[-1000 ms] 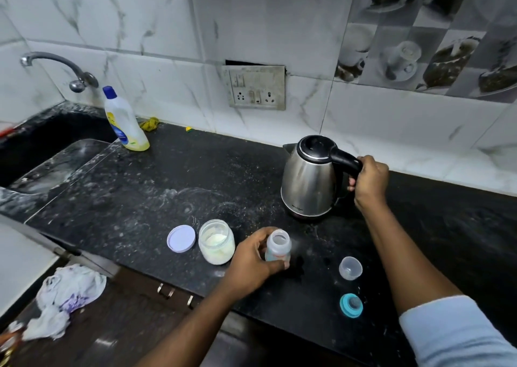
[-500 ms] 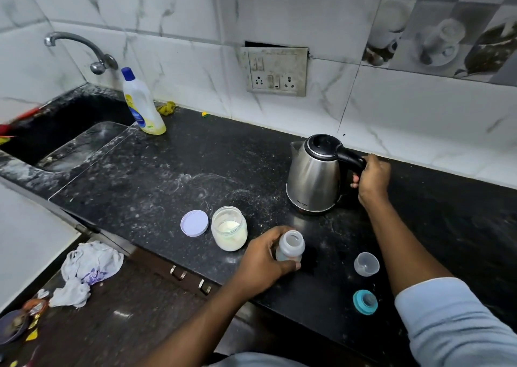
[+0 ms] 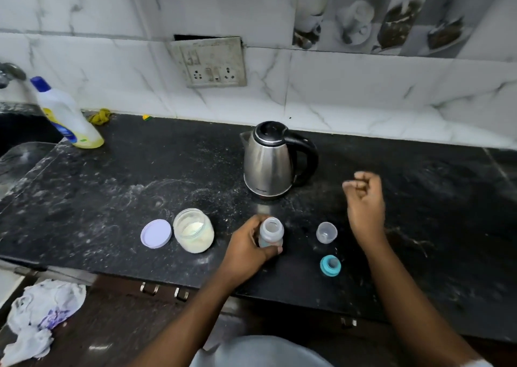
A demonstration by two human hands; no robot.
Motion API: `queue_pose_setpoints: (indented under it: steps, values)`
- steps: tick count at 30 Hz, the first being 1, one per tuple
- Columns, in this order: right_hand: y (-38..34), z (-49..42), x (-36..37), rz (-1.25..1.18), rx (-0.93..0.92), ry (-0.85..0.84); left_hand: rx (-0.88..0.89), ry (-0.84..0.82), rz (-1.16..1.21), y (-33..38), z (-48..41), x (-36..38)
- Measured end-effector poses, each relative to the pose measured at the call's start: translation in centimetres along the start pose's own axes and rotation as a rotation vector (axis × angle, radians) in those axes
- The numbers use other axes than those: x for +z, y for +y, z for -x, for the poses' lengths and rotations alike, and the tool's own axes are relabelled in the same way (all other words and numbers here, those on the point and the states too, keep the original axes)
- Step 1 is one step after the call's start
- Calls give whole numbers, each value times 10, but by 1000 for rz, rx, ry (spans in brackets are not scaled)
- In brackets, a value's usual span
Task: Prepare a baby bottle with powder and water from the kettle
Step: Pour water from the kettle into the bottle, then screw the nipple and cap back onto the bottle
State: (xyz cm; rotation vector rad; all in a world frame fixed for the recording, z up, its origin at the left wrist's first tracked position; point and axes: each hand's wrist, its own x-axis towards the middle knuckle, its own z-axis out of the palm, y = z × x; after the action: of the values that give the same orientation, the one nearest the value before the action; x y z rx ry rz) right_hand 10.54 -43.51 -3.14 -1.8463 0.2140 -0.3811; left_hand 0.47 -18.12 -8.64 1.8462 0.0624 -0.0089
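Note:
The open baby bottle [image 3: 270, 231] stands upright on the black counter [image 3: 112, 187], and my left hand [image 3: 246, 247] is wrapped around it. A steel kettle [image 3: 270, 161] with a black lid and handle sits behind it, lid closed. My right hand [image 3: 365, 198] hovers to the right of the kettle, fingers loosely curled, holding nothing. An open jar of white powder [image 3: 193, 230] stands left of the bottle, its lilac lid [image 3: 155, 233] beside it. The clear bottle cap [image 3: 326, 232] and the teal teat ring [image 3: 330, 265] lie to the bottle's right.
A white and yellow detergent bottle [image 3: 67, 114] stands at the back left by the sink [image 3: 16, 137] and tap [image 3: 9, 72]. A socket plate [image 3: 209, 63] is on the tiled wall. A crumpled cloth [image 3: 39, 313] lies on the floor below the counter's front edge.
My right hand has let go of the kettle handle and pulled back toward me and to the right. The kettle stays on the counter. My left hand keeps hold of the bottle.

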Motion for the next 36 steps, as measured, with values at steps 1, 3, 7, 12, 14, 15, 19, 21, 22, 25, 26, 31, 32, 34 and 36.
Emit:
queue_pose_setpoints:
  steps: [1,3,7,12,14,15,19,21,22,25,26,31,32,34,36]
  values:
    - [7,15,-7,35,7,-33,-6,1,4,-2,-3,1]
    - [20,43,-23,129,39,-104,-3,2,-5,-5,-7,3]
    - [51,95,-47,380,94,-194,16,-52,-62,-12,-8,15]
    - [63,121,-47,618,13,-298,16,-95,-72,-25,-2,20]
    - [64,124,-43,659,18,-322,8,-103,-51,-27,0,22]
    - [64,125,-42,686,15,-333,4,-112,-47,-28,1,23]
    - [63,128,-35,801,-44,-363,-1,-139,-63,-28,7,23]
    - [57,128,-33,811,-68,-330,-2,-134,-69,-23,12,20]
    - [51,128,-33,799,-81,-309,12,-106,-71,-15,15,17]
    - [23,126,-29,673,-137,-277,150,23,-81,13,26,8]
    - [10,127,-26,598,-155,-286,221,39,-105,21,29,4]
    - [-54,136,-7,109,-40,-467,218,-341,-145,68,28,-17]
    - [-62,137,-4,39,-23,-490,176,-406,-109,76,26,-23]
    - [-74,134,1,-91,15,-506,106,-481,-6,88,21,-35]
    - [-80,130,5,-186,29,-508,43,-514,66,94,16,-46]
